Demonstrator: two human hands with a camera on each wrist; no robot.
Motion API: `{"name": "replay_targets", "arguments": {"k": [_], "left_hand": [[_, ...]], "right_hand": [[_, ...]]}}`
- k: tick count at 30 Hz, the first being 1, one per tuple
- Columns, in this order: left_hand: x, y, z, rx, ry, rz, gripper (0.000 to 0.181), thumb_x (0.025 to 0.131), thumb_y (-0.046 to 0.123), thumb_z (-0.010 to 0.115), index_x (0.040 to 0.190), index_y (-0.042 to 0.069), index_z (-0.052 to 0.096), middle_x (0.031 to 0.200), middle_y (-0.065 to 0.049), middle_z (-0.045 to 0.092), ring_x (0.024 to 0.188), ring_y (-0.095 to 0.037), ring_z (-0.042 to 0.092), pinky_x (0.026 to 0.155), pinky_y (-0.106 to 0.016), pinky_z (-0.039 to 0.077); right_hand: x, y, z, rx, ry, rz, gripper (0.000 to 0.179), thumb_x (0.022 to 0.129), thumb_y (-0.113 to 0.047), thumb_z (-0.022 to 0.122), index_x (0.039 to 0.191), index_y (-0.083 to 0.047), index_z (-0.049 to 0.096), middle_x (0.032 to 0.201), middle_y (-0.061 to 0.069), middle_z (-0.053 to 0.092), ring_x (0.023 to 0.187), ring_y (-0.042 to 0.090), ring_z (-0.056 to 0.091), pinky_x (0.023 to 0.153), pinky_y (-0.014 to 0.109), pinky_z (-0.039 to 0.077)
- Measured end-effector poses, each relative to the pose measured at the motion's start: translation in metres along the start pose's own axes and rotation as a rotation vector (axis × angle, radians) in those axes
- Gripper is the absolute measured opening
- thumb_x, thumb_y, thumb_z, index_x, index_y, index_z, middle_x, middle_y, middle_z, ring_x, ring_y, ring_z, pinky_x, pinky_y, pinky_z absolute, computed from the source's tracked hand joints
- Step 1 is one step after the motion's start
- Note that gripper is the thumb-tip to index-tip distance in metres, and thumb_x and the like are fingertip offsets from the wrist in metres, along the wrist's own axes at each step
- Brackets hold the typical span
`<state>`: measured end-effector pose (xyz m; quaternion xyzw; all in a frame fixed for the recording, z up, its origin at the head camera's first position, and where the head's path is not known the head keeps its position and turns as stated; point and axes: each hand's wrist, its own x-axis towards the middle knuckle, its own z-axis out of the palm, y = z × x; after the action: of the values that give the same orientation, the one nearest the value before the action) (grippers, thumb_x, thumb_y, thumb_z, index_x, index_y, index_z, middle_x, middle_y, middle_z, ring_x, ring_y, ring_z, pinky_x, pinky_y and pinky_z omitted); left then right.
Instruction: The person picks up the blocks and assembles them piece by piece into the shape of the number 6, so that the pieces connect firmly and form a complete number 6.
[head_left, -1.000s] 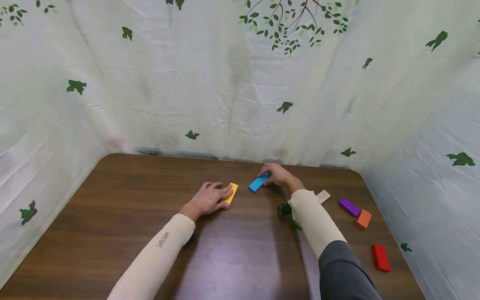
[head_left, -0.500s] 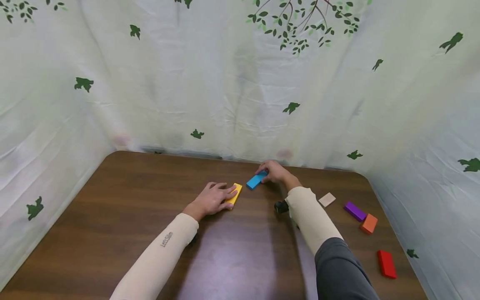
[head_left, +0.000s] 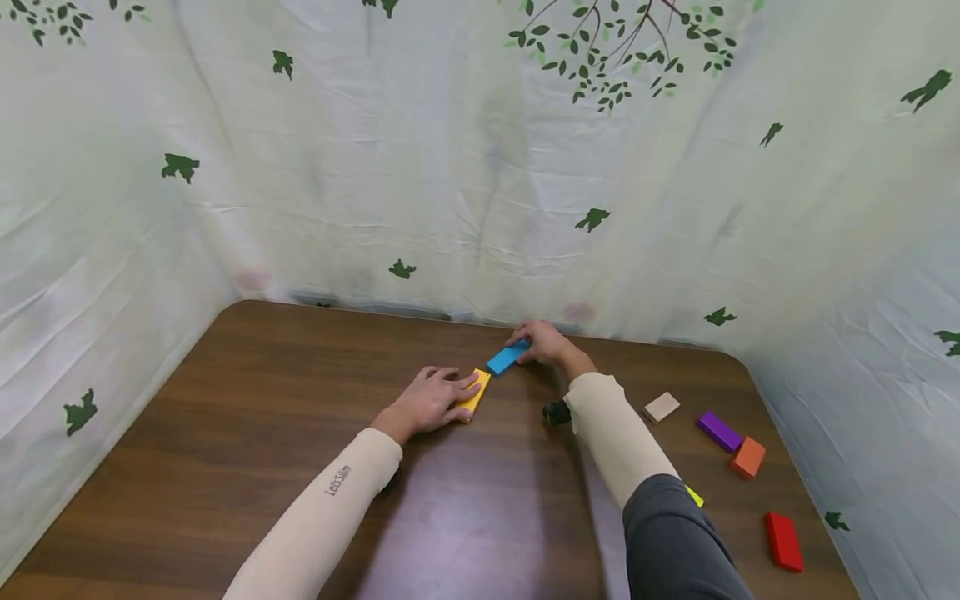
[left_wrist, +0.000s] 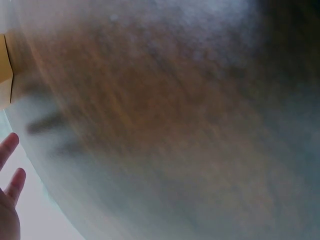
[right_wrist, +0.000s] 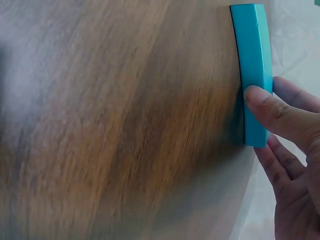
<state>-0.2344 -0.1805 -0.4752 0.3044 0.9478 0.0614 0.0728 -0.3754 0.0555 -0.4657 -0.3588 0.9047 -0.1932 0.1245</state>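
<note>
Near the far middle of the brown table, my left hand [head_left: 429, 400] holds a flat yellow block [head_left: 480, 393] with thumb and forefinger. At the left edge of the left wrist view part of that block [left_wrist: 5, 72] shows, with two fingers [left_wrist: 15, 186] spread clear of it. My right hand [head_left: 546, 345] pinches a blue block [head_left: 505, 358] just beyond and to the right. Its thumb [right_wrist: 272, 111] lies on one face in the right wrist view, the other fingers behind. The blue block's near end sits close to the yellow block's far corner.
Right of my right arm lie a pale wooden block [head_left: 662, 407], a purple block [head_left: 718, 431] against an orange block [head_left: 747, 457], and a red block [head_left: 783, 542]. A lime block [head_left: 696, 497] is mostly hidden by my sleeve. A leaf-printed curtain [head_left: 450, 167] surrounds the table [head_left: 300, 367].
My right hand has slid the blue block left toward the yellow one, narrowing the gap between them. The left hand keeps its hold. The head view has shifted slightly, uncovering the lime block.
</note>
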Motion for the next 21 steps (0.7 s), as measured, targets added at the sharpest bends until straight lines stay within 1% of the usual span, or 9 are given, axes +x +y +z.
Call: {"name": "replay_targets", "arguments": {"k": [9,21], "left_hand": [[0.0002,-0.0002,-0.0002,0.007,0.005,0.001,0.055,0.096,0.044,0.053,0.144,0.018,0.046,0.152,0.001,0.037,0.135,-0.035,0.037,0.106,-0.054,0.028],[-0.0003,-0.0003,0.0024,-0.003,0.006,-0.008,0.056,0.095,0.045,0.054,0.145,0.019,0.045,0.153,0.001,0.036,0.138,-0.034,0.034,0.107,-0.054,0.026]], "right_hand": [[0.0047,-0.0016,0.0044,0.010,0.013,0.016,0.029,0.083,-0.009,0.077,0.111,-0.006,0.073,0.118,0.014,0.063,0.110,0.029,0.055,0.095,0.041,0.045],[0.0065,-0.0057,0.0075,-0.010,0.031,-0.050,0.030,0.082,-0.009,0.077,0.111,-0.006,0.073,0.114,0.014,0.063,0.109,0.030,0.055,0.094,0.041,0.045]]}}
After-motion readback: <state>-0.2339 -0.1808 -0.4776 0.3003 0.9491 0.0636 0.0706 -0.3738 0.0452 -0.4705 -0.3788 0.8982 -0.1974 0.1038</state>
